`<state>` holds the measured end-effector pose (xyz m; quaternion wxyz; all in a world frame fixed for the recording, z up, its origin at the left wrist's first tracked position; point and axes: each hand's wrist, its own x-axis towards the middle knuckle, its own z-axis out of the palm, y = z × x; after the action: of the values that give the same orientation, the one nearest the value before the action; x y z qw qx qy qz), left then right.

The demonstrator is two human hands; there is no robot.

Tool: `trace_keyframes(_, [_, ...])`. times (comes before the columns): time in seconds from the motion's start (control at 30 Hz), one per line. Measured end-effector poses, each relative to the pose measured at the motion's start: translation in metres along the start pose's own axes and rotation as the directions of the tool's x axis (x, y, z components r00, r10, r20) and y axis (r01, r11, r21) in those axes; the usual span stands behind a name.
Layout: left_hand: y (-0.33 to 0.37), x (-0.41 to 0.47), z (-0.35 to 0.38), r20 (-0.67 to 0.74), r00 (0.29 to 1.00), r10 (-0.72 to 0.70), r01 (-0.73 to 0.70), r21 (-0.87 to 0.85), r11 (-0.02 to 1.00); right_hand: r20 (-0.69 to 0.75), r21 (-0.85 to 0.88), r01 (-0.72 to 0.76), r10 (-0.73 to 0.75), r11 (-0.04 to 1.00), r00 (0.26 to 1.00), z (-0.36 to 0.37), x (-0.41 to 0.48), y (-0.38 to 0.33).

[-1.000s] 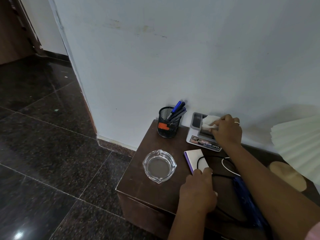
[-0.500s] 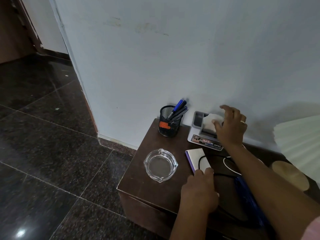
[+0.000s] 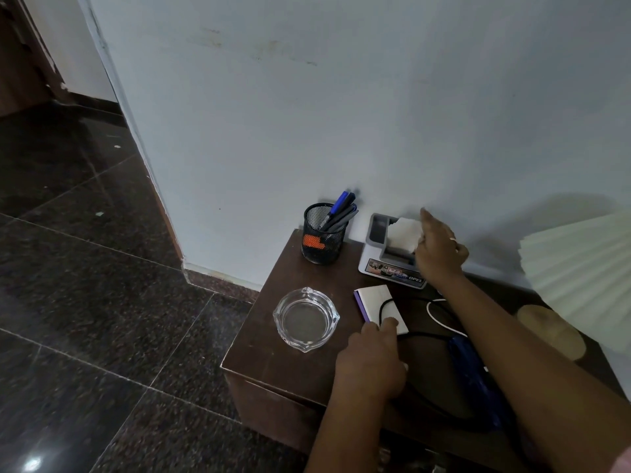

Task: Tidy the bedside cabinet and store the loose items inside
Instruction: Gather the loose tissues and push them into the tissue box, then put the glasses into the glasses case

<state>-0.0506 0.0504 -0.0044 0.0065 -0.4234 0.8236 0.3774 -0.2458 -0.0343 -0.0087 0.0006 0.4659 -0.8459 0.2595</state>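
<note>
The dark wooden bedside cabinet [image 3: 273,356] stands against the white wall. My right hand [image 3: 440,249] is at the grey desk tray [image 3: 377,230] at the back. Its thumb and curled fingers pinch the right edge of a white tissue [image 3: 403,233] while the index finger points up. My left hand [image 3: 370,363] lies near the front edge with its fingers curled over a black cable [image 3: 426,334]. One fingertip touches a white pad with a purple edge [image 3: 374,298]. A glass ashtray [image 3: 306,319] sits left of the pad.
A black mesh pen holder [image 3: 322,238] with several pens stands at the back left corner. A white cable [image 3: 432,310] and a blue object [image 3: 474,380] lie under my right forearm. A pleated lampshade [image 3: 580,271] and its wooden base [image 3: 549,331] fill the right side. Dark tiled floor lies to the left.
My right hand has lifted off the tray, uncovering the white tissue and raising it a little. My left hand has stayed on the cable and pad.
</note>
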Motion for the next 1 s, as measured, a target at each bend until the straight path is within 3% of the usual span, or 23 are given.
trace_keyframes(0.1, [-0.003,0.000,-0.002,-0.003,1.000,-0.024,0.024,0.053,0.998,-0.012,0.030,0.015,-0.014,0.999,1.000,-0.007,-0.022,-0.001])
trace_keyframes(0.27, [-0.007,-0.002,-0.004,0.009,0.994,-0.108,0.105,0.145,0.984,-0.062,0.111,0.191,-0.186,0.975,0.981,-0.013,-0.077,0.009])
trace_keyframes(0.37, [-0.008,-0.003,-0.001,0.000,0.990,-0.144,0.142,0.172,0.975,0.161,0.144,0.292,-0.313,0.946,0.936,-0.004,-0.106,0.012])
trace_keyframes(0.43, [-0.006,-0.003,0.002,0.000,0.988,-0.154,0.152,0.161,0.975,0.355,0.063,0.348,-0.347,0.935,0.868,0.005,-0.119,0.012])
trace_keyframes(0.53, [-0.003,-0.002,0.005,-0.006,0.989,-0.149,0.148,0.151,0.977,0.425,-0.082,0.435,-0.363,0.897,0.829,0.015,-0.126,0.016])
trace_keyframes(0.77, [-0.013,0.004,0.003,-0.002,0.985,-0.171,0.169,0.170,0.971,0.271,-0.186,0.273,-0.218,0.944,0.938,0.018,-0.117,0.029])
trace_keyframes(1.0, [-0.024,0.009,0.002,0.018,0.989,-0.147,0.140,0.197,0.970,0.285,-0.160,0.183,-0.132,0.970,0.949,0.013,-0.113,0.030])
